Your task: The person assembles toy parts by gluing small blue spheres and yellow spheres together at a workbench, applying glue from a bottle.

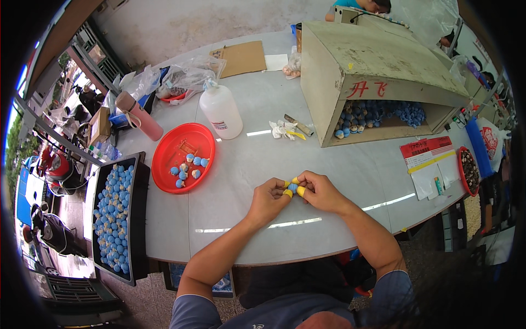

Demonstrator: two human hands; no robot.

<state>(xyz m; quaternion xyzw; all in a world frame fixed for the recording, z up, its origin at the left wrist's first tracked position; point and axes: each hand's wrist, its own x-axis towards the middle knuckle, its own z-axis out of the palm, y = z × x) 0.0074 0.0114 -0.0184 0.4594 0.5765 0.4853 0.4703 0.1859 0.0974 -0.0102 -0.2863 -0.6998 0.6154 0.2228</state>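
Note:
Over the grey tabletop, my left hand and my right hand meet with their fingers pinched. Between them is a small blue ball-shaped piece, partly covered by the fingertips. Yellow coverings wrap the thumb and a fingertip on each hand. To the left lies a round red plastic tray, holding several small blue-and-cream balls. Beyond that, a black bin at the table's left edge is filled with similar balls.
A white plastic bottle and a pink flask stand at the far left. A beige metal box with blue pieces inside is at the back right. Red-topped papers and a red bowl lie right. Another person is behind the box.

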